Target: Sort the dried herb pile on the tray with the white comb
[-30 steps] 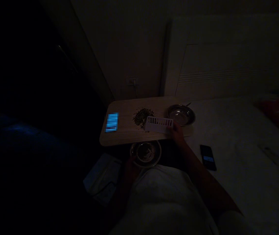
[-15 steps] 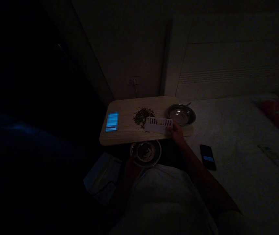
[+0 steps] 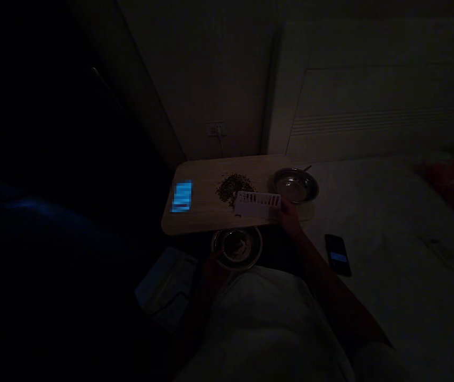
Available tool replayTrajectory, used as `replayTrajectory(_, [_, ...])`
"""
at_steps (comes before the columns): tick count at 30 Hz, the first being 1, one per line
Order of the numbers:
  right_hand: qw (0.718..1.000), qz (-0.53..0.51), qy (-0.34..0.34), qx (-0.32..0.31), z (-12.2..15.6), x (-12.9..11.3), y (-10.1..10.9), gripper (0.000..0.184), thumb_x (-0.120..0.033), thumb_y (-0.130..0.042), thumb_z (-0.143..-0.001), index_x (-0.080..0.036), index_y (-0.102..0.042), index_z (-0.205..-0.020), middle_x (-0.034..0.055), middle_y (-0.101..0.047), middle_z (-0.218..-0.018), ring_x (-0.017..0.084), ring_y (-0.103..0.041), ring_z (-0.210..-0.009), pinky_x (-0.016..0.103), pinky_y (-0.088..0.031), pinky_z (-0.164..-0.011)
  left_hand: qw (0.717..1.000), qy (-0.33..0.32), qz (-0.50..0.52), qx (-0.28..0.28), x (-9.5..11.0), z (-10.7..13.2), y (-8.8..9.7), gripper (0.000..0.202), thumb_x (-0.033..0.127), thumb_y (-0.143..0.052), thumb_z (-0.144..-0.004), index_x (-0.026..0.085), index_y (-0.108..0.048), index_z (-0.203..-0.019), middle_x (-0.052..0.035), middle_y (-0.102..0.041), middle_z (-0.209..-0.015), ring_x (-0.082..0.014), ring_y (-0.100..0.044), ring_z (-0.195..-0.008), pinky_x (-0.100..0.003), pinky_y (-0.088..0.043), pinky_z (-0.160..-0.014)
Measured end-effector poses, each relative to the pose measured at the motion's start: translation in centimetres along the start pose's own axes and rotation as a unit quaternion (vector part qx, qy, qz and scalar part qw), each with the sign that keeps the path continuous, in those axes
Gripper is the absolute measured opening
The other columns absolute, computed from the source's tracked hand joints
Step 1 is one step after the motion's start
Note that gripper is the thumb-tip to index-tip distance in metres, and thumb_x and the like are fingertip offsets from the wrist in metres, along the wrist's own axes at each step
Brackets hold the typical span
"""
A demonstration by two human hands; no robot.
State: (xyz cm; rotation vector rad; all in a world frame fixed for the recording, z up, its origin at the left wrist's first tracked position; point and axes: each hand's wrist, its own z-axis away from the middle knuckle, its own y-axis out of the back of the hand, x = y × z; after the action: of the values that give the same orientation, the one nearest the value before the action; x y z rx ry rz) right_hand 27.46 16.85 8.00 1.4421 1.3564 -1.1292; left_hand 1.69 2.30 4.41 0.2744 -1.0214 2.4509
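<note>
The room is very dark. My right hand (image 3: pixel 289 216) grips one end of a white slotted plastic piece (image 3: pixel 258 203), held on a small wooden table (image 3: pixel 199 215) beside a pile of dark dried bits (image 3: pixel 230 185). My left hand (image 3: pixel 210 268) holds a steel bowl (image 3: pixel 237 248) with some dark bits in it, just below the table's front edge. Its fingers are barely visible in the dark.
A second steel bowl (image 3: pixel 294 185) sits at the table's right end. A lit blue screen (image 3: pixel 182 196) lies on the table's left. A dark phone (image 3: pixel 338 254) rests on the bed (image 3: pixel 390 233). A pale flat object (image 3: pixel 165 286) lies lower left. A wall socket (image 3: pixel 215 129) is behind.
The white slotted piece has shifted slightly in my right hand near the pile. The bowl and my left hand stay where they were.
</note>
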Motion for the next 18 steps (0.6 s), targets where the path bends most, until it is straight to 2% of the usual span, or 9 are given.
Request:
replayTrajectory(3, [1.0,-0.001,-0.002,-0.003,0.1,-0.2,-0.1,0.045,-0.052,-0.077,-0.074,-0.024,-0.072,-0.107,0.0053,-0.078,-0.105,0.028,-0.07,-0.101,0.048,-0.055,-0.097,0.999,0.01,0.005,-0.03,0.0,0.3,-0.4,0.043,0.015,-0.059,-0.086,0.01,-0.068,-0.128,-0.0149,-0.082,-0.101,-0.0322,-0.077,-0.101,-0.051,-0.051,-0.109])
replayTrajectory(6, [1.0,-0.007,-0.008,-0.002,0.2,-0.4,-0.2,0.045,-0.053,-0.079,-0.072,-0.024,-0.072,-0.105,0.0044,-0.078,-0.102,0.028,-0.07,-0.1,0.048,-0.056,-0.097,1.0,0.003,0.001,-0.021,0.0,0.5,-0.7,0.051,0.015,-0.057,-0.087,0.012,-0.062,-0.137,-0.0116,-0.082,-0.101,-0.0289,-0.078,-0.096,-0.049,-0.051,-0.109])
replayTrajectory(9, [1.0,-0.01,-0.009,-0.002,0.2,-0.6,-0.2,0.043,-0.052,-0.08,-0.07,-0.024,-0.073,-0.102,0.0034,-0.079,-0.099,0.027,-0.07,-0.096,0.047,-0.057,-0.095,1.0,0.011,-0.003,-0.023,0.0,0.9,-1.0,0.055,0.015,-0.058,-0.087,0.013,-0.059,-0.142,-0.0116,-0.082,-0.101,-0.0295,-0.079,-0.094,-0.05,-0.052,-0.107])
replayTrajectory(13, [1.0,-0.006,-0.011,-0.025,0.4,-0.8,-0.2,0.039,-0.049,-0.079,-0.073,-0.023,-0.073,-0.102,0.0041,-0.078,-0.1,0.027,-0.07,-0.097,0.047,-0.056,-0.094,1.0,0.003,0.007,-0.024,0.0,1.2,-1.3,0.052,0.015,-0.057,-0.088,0.008,-0.061,-0.14,-0.014,-0.082,-0.099,-0.0303,-0.078,-0.093,-0.05,-0.052,-0.107])
replayTrajectory(18, [1.0,-0.001,-0.01,-0.023,0.5,-0.6,-0.2,0.04,-0.045,-0.078,-0.073,-0.024,-0.073,-0.106,0.0044,-0.078,-0.105,0.027,-0.069,-0.1,0.047,-0.055,-0.097,1.0,0.012,0.013,-0.022,0.1,0.8,-0.9,0.045,0.013,-0.057,-0.089,0.006,-0.066,-0.133,-0.0148,-0.082,-0.095,-0.0305,-0.078,-0.091,-0.048,-0.052,-0.106])
